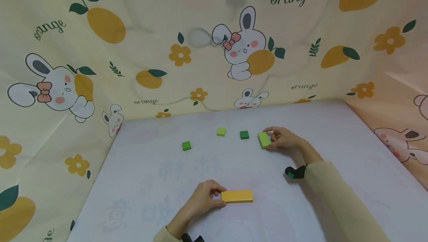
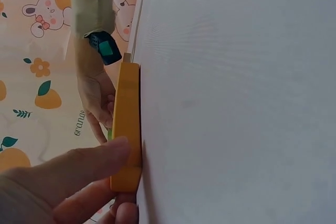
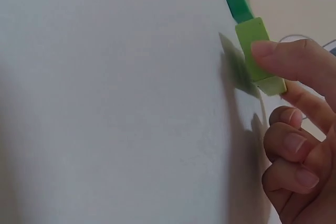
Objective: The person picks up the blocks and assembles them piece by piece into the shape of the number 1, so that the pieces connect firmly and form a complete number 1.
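In the head view my left hand [image 1: 204, 197] pinches the left end of a flat yellow block [image 1: 239, 196], low in the middle of the white table. The left wrist view shows the thumb against one long side of this yellow block [image 2: 126, 124]. Farther back on the right, my right hand [image 1: 284, 138] holds a light green block [image 1: 263, 140] between thumb and forefinger. Seen from the right wrist, that light green block [image 3: 252, 45] casts a shadow on the table; whether it touches the surface I cannot tell. The other fingers of this hand are curled in.
Left of the right hand lie a dark green block [image 1: 244, 135], a yellow-green block [image 1: 221, 132] and a mid-green block [image 1: 186, 145]. A patterned cloth [image 1: 187, 82] with rabbits and oranges rises behind the white table [image 1: 160, 182] and at its sides.
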Tool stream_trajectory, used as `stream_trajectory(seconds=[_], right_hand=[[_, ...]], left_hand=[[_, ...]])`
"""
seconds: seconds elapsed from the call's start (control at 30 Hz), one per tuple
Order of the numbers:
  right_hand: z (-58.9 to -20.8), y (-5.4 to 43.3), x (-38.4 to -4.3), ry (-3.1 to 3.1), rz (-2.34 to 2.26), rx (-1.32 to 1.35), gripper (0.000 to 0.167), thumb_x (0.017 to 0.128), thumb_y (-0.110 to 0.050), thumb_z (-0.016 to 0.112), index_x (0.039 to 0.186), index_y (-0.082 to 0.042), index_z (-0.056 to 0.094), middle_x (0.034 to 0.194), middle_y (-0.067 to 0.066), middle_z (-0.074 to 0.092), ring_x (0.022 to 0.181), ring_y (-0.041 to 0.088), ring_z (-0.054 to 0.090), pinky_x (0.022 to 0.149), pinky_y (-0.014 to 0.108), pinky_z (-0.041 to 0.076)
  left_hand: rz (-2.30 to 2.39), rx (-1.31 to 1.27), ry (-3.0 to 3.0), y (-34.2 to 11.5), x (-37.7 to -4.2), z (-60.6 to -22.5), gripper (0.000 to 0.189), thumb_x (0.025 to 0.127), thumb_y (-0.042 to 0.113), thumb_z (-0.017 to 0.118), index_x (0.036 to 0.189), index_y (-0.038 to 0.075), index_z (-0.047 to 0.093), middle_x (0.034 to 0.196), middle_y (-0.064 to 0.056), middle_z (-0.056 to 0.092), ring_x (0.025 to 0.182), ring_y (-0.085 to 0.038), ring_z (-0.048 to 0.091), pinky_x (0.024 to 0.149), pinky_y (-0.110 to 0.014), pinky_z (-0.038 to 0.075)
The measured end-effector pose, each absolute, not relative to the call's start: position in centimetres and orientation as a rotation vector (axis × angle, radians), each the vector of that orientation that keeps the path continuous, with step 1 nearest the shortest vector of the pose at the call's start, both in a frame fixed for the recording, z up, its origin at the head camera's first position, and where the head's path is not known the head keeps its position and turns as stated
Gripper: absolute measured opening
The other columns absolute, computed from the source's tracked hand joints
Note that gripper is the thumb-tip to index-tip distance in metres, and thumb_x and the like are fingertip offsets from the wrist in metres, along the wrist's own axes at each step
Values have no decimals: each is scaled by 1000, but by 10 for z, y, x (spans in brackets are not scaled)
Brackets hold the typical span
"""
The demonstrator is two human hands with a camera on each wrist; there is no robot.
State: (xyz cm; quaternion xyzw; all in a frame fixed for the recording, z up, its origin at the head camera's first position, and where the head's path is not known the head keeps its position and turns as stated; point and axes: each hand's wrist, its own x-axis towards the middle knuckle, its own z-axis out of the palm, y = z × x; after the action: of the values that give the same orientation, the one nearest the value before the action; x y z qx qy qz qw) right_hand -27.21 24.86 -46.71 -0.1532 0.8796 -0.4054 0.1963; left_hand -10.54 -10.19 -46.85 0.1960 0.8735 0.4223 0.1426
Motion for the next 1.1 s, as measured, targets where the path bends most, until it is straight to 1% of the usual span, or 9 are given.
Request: stream_trajectory(seconds=[0.1,0.27,0.47,0.67,0.93,1.1], right_hand=[[-470,247,-270,2487,-1138,-410,72,76,-18,79,137,0,46,78,0,45,77,14,43,78,32,34],[-471,245,-262,2488,-1189,-380,70,76,-19,79,135,0,47,80,1,46,80,16,44,76,31,35],[-471,241,-249,2487,-1283,-359,69,76,-17,79,134,2,47,79,2,46,76,12,43,72,27,37],[-470,237,-235,2475,-1368,-368,67,75,-15,80,131,2,49,80,3,47,72,8,43,66,21,38],[-470,232,-222,2476,-1396,-388,65,74,-13,80,129,4,48,77,1,45,70,6,44,65,21,39],[-469,227,-216,2494,-1395,-394,65,73,-14,81,128,2,49,78,2,45,71,7,44,65,22,39]], left_hand=[[1221,577,2522,-102,-105,-469,32,71,10,82,101,2,73,87,-7,63,71,-1,45,61,-13,37],[1230,595,2523,-103,-106,-469,31,72,9,82,100,1,73,87,-8,64,72,0,46,62,-12,38],[1249,618,2522,-103,-106,-469,31,72,8,82,100,0,73,86,-10,64,71,0,46,62,-12,38],[1248,593,2507,-103,-106,-470,31,72,9,82,100,0,73,87,-9,64,71,0,45,62,-12,38],[1241,584,2490,-105,-106,-468,31,73,9,82,101,1,73,88,-8,63,71,-1,45,62,-13,38],[1244,594,2488,-105,-105,-468,31,73,9,82,102,1,73,88,-9,63,70,-1,44,61,-13,37]])
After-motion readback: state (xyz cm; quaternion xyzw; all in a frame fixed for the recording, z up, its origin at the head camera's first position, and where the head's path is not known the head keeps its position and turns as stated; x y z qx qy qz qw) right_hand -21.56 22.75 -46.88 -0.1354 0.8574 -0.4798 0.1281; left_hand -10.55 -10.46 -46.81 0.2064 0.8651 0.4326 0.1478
